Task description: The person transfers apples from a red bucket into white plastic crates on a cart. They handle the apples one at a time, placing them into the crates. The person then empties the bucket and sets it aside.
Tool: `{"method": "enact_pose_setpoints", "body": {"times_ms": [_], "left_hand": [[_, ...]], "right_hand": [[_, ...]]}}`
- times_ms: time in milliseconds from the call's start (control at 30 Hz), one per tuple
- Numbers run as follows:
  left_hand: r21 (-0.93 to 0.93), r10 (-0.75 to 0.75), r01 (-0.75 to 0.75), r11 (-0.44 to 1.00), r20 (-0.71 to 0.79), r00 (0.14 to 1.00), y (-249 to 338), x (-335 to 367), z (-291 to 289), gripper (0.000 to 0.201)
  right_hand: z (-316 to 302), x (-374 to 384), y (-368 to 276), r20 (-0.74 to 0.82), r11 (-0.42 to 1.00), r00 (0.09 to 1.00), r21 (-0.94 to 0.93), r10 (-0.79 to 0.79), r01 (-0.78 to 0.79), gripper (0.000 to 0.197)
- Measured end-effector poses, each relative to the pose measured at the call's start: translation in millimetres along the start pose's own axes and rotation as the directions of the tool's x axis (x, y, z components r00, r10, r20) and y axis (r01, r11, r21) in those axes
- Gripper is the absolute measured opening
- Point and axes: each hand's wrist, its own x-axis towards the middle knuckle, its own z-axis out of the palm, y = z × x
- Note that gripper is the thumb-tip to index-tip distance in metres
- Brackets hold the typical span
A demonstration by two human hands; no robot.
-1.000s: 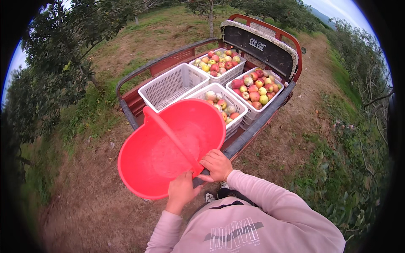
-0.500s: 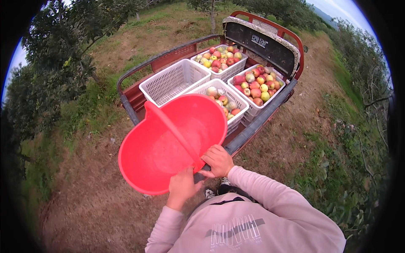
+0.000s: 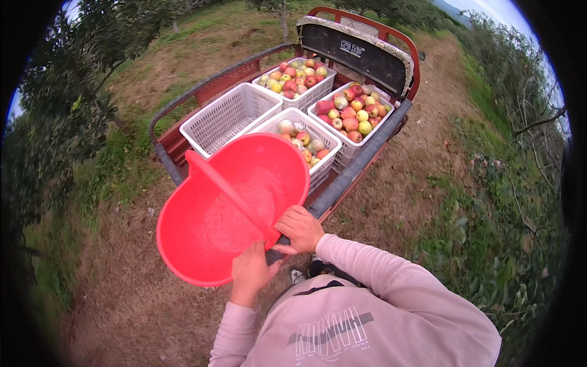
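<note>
A red plastic basket [image 3: 244, 177] with an arched handle [image 3: 229, 192] tilts over the near end of the cart, its inside holding nothing. My left hand [image 3: 252, 269] grips its near rim by the foot of the handle. Just to the right, my right hand [image 3: 299, 229] is closed on the same rim. Beyond the basket, a white crate [image 3: 327, 147] holds some apples [image 3: 306, 140] and is partly hidden by it. An empty white crate [image 3: 195, 125] stands to its left.
Two fuller apple crates, one at the back left [image 3: 306, 95] and one at the right [image 3: 354, 150], stand in the red cart bed [image 3: 174, 147]. A black padded rail [image 3: 361, 168] edges its right side. A seat back [image 3: 354, 55] rises at the far end. Trees and grass flank the cart.
The cart, crates and basket all sit slightly farther left in the picture as the view shifts. Both hands keep their hold on the basket's rim.
</note>
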Motion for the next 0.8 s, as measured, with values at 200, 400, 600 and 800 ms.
{"method": "enact_pose_setpoints", "body": {"times_ms": [200,400,600,800], "left_hand": [[-0.012,-0.023,0.023,1.000,-0.015,1.000,0.1,-0.1,1.3,0.064],[0.001,-0.007,0.007,1.000,-0.021,1.000,0.2,0.9,0.7,0.066],[-0.018,-0.013,0.013,1.000,-0.013,1.000,0.8,-0.1,-0.9,0.066],[-0.048,-0.002,0.001,0.999,-0.028,1.000,-0.2,0.2,-0.6,0.064]], "right_hand": [[1.6,0.8,0.6,-0.012,1.000,1.000,0.001,-0.007,0.007,0.055],[1.9,-0.1,0.7,-0.021,1.000,1.000,0.006,-0.005,0.005,0.055],[1.9,-0.8,0.5,-0.022,1.000,1.000,0.015,-0.008,0.008,0.054],[4.4,-4.1,1.3,0.012,1.000,1.000,0.017,0.024,-0.024,0.056]]}}
